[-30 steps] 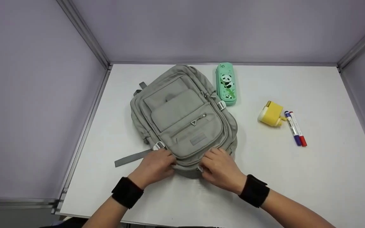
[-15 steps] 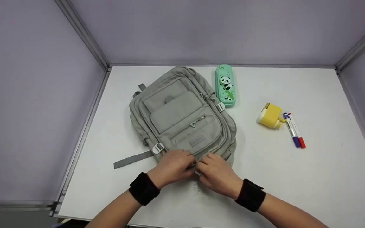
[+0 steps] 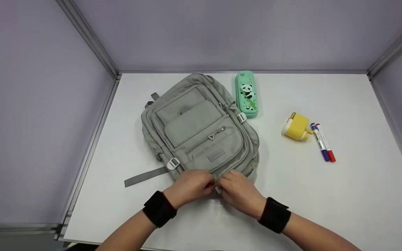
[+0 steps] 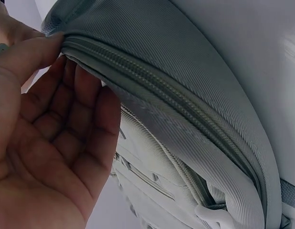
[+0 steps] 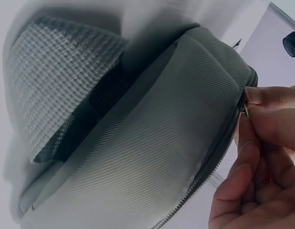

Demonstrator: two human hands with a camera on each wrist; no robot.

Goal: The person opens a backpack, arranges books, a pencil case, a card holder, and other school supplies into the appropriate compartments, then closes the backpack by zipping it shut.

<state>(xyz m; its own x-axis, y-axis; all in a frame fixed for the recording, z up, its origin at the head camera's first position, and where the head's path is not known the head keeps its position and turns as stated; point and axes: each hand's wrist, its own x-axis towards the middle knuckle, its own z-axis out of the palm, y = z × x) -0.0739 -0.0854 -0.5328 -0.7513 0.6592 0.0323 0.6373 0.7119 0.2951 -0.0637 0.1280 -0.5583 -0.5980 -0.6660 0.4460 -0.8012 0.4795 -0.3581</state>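
A grey backpack (image 3: 195,122) lies front up on the white table, its bottom end toward me. My left hand (image 3: 192,184) is at that end and pinches the fabric edge beside a zipper (image 4: 157,81) between thumb and fingers. Close on its right, my right hand (image 3: 241,193) pinches a small metal zipper pull (image 5: 245,109) with thumb and forefinger. In the right wrist view a row of zipper teeth (image 5: 200,179) runs down from that pull. The fingertips of both hands are partly hidden in the head view.
A green panda pencil case (image 3: 246,94) lies against the backpack's upper right. Farther right are a yellow and white bottle-like object (image 3: 296,127) and two markers, one blue-capped (image 3: 320,142), one red-capped (image 3: 326,142). A loose strap (image 3: 146,176) stretches out left. Panels enclose the table.
My left hand has moved right along the backpack's bottom edge, from near the left buckle to beside my right hand. My right hand stays at nearly the same spot on the bag.
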